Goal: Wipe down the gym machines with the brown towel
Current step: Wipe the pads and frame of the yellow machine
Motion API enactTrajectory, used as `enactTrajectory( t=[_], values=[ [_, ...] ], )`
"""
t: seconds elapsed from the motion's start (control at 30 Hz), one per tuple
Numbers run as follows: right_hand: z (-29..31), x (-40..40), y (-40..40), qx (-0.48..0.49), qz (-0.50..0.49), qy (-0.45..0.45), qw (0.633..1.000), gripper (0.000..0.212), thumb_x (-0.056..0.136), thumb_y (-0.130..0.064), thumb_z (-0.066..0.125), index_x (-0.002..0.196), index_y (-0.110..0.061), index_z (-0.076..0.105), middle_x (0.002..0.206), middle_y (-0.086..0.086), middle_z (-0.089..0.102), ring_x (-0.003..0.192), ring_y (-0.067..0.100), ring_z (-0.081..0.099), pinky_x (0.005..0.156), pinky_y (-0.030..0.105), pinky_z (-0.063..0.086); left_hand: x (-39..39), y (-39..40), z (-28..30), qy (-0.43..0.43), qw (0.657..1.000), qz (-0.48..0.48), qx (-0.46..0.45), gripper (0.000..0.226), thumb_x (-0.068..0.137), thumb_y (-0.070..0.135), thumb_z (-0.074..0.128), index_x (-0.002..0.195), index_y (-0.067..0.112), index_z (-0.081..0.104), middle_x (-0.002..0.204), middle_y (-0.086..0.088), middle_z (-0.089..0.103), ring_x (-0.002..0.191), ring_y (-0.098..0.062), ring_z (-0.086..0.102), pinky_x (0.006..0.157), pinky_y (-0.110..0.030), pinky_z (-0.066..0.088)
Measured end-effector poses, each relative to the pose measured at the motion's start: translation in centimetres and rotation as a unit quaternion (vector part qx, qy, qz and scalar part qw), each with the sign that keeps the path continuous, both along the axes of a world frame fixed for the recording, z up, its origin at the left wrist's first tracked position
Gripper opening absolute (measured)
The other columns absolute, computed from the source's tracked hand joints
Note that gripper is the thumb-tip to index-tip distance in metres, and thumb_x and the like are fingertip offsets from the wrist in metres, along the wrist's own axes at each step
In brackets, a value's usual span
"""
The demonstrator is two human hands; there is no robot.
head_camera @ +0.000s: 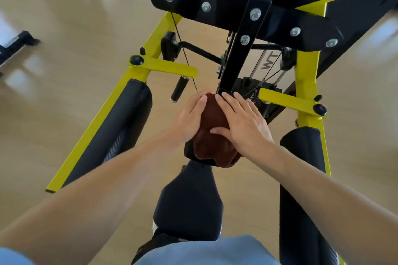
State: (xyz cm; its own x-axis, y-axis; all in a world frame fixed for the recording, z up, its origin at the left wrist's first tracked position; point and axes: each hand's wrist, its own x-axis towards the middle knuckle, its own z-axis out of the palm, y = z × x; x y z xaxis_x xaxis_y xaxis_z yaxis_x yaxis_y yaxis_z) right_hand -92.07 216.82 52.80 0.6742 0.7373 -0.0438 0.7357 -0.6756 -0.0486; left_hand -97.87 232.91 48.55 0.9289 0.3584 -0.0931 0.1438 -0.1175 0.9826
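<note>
Both palms down on the towel [212, 133], pressing it onto a black pad [189, 151]. Left hand [190, 117] flat along its left edge, right hand [242, 122] spread wide over its right side, fingertips probably touching the black post [241, 49] ahead.

Brown towel [212, 133] on black machine pad [189, 153]

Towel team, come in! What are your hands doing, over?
Left hand and right hand flat on brown towel. Towel draped over black pad of yellow machine. Nothing blocking.
</note>
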Motion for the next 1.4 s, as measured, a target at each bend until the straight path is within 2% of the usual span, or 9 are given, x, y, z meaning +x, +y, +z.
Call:
enactTrajectory(
  t=[0.13,0.3,0.53,0.63,0.83,1.0,1.23,1.33,1.4],
  values=[
    [0.9,0.9,1.6,-0.053,0.049,0.029,0.997,0.091,0.094,-0.070,0.048,0.165,-0.029,0.008,0.173,-0.004,0.015,0.160,0.022,0.009,0.128,0.041,0.008,-1.6,-0.5,-0.7,-0.025,0.997,0.061,-0.044,0.039,0.108,0.036,0.029,0.137,0.032,0.055,0.130,0.012,0.060,0.122,-0.004,0.055,0.107,-0.034,0.046],
    [1.5,1.6,3.7,-0.063,0.114,0.060,0.990,0.085,0.094,-0.067,0.049,0.164,-0.031,0.017,0.172,-0.005,0.016,0.160,0.020,0.011,0.127,0.037,0.014,-3.0,-0.2,-2.0,0.015,0.991,0.118,-0.054,0.041,0.108,0.041,0.028,0.133,0.033,0.059,0.116,0.015,0.065,0.110,0.001,0.059,0.099,-0.028,0.049],
    [0.7,0.3,7.7,-0.132,0.206,-0.057,0.968,0.059,0.099,-0.062,0.046,0.142,-0.025,0.058,0.154,0.000,0.050,0.153,0.030,0.028,0.125,0.046,0.021,-4.6,0.2,-6.2,0.043,0.979,0.147,-0.134,0.037,0.107,0.037,0.034,0.105,0.031,0.070,0.102,0.003,0.072,0.101,-0.011,0.066,0.095,-0.039,0.055],
    [1.7,0.5,9.4,-0.183,0.247,-0.023,0.951,0.050,0.100,-0.061,0.045,0.136,-0.030,0.063,0.147,-0.005,0.059,0.151,0.023,0.035,0.120,0.043,0.029,-5.6,0.5,-6.6,0.014,0.966,0.202,-0.159,0.037,0.103,0.042,0.036,0.103,0.027,0.069,0.103,-0.002,0.071,0.098,-0.012,0.064,0.091,-0.037,0.051],
    [7.6,1.8,9.4,-0.116,0.166,0.176,0.963,0.026,0.105,-0.038,0.055,0.127,-0.035,0.067,0.109,-0.009,0.072,0.104,0.018,0.063,0.087,0.031,0.046,-6.3,2.8,-0.7,-0.077,0.982,0.122,0.122,0.031,0.085,0.052,0.067,0.110,0.035,0.063,0.103,0.013,0.069,0.101,-0.010,0.064,0.088,-0.038,0.053],
    [14.3,3.9,7.2,-0.025,0.090,0.138,0.986,0.011,0.100,-0.041,0.064,0.103,-0.036,0.073,0.093,-0.005,0.073,0.094,0.019,0.067,0.086,0.038,0.053,-2.3,4.2,6.8,-0.144,0.962,0.067,0.220,0.028,0.089,0.038,0.067,0.114,0.025,0.067,0.097,0.012,0.070,0.091,-0.009,0.065,0.086,-0.036,0.052],
    [16.4,3.3,2.3,0.090,0.010,-0.054,0.994,0.036,0.098,-0.047,0.060,0.134,-0.049,0.058,0.116,-0.010,0.075,0.110,0.021,0.067,0.091,0.041,0.051,2.3,2.7,11.0,-0.252,0.910,0.053,0.325,0.029,0.094,0.024,0.059,0.122,0.020,0.066,0.113,0.006,0.071,0.107,-0.015,0.065,0.095,-0.035,0.050],
    [12.4,1.4,-0.2,-0.012,0.065,0.018,0.998,0.047,0.097,-0.056,0.058,0.142,-0.043,0.052,0.129,-0.015,0.064,0.119,0.016,0.059,0.093,0.035,0.044,0.2,1.8,5.9,-0.243,0.905,-0.024,0.348,0.032,0.087,0.019,0.062,0.118,0.019,0.066,0.114,0.000,0.071,0.108,-0.020,0.064,0.097,-0.038,0.049],
    [9.0,-0.2,-1.6,-0.065,0.072,0.118,0.988,0.069,0.091,-0.078,0.043,0.150,-0.041,0.046,0.152,-0.017,0.049,0.138,0.013,0.045,0.110,0.036,0.038,-2.3,1.8,2.1,-0.226,0.898,-0.073,0.369,0.040,0.082,0.021,0.064,0.122,0.017,0.065,0.125,-0.002,0.067,0.121,-0.021,0.060,0.103,-0.046,0.045]
  ],
)
